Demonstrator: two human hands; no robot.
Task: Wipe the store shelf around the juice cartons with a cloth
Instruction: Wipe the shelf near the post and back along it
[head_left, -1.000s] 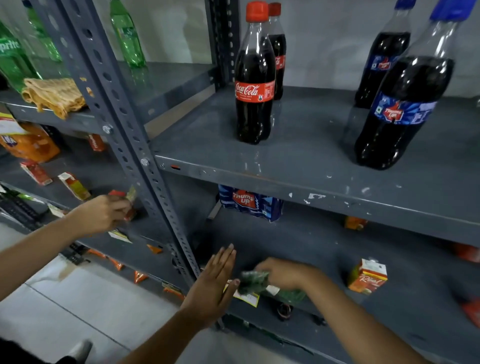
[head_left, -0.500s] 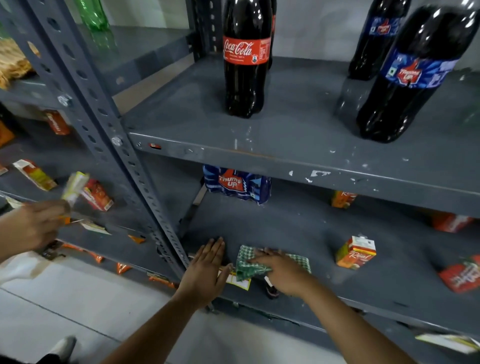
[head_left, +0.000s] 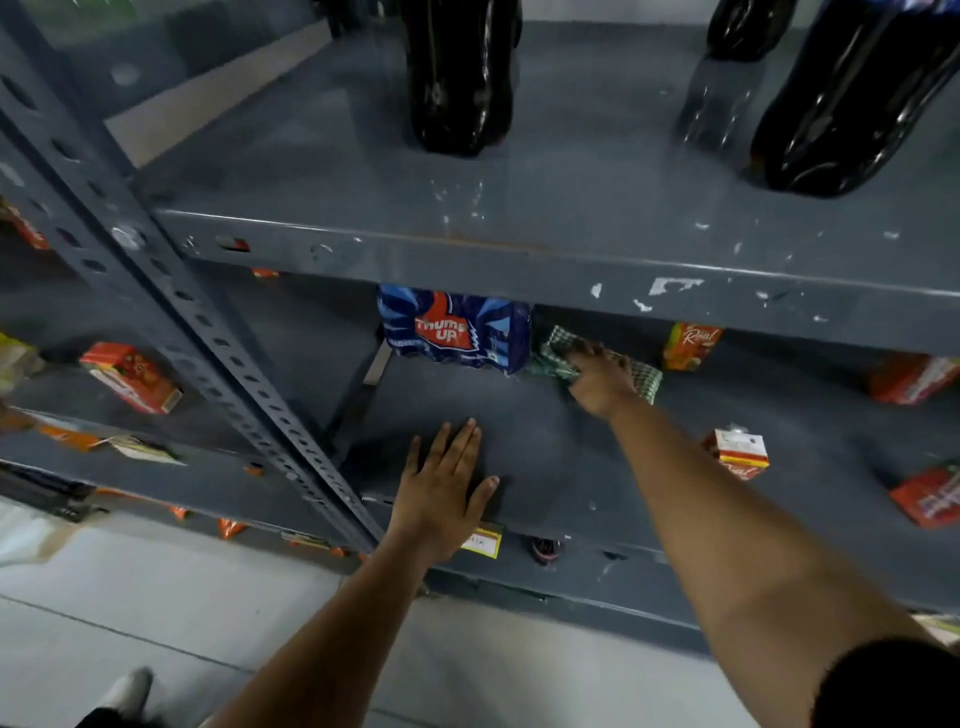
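Just right of the blue Thums Up pack, at the back of the grey metal shelf, a green-and-white checked cloth is pressed flat under the right hand. The fingers of that hand are laid together on the cloth and bent slightly over it; the fabric is bunched at its end nearest the pack and spread flatter at the other. The long axis of the cloth is set across the shelf, parallel to its front edge. In front of the pack, the left hand is laid palm-down on the painted surface, fingers straight and slightly apart, the thumb held out to the side; nothing is gripped by it.

Five box-shaped juice cartons can be counted on this shelf, all to the right of the pack: an orange one at the back, just beyond the cloth; a white-topped one nearer the front; two red ones further right, both blurred. A further red carton is seen lying on its side left of the pack, on the neighbouring bay beyond the perforated steel upright.

On the chipped board above the pack, three dark, glossy plastic bottles are stood.
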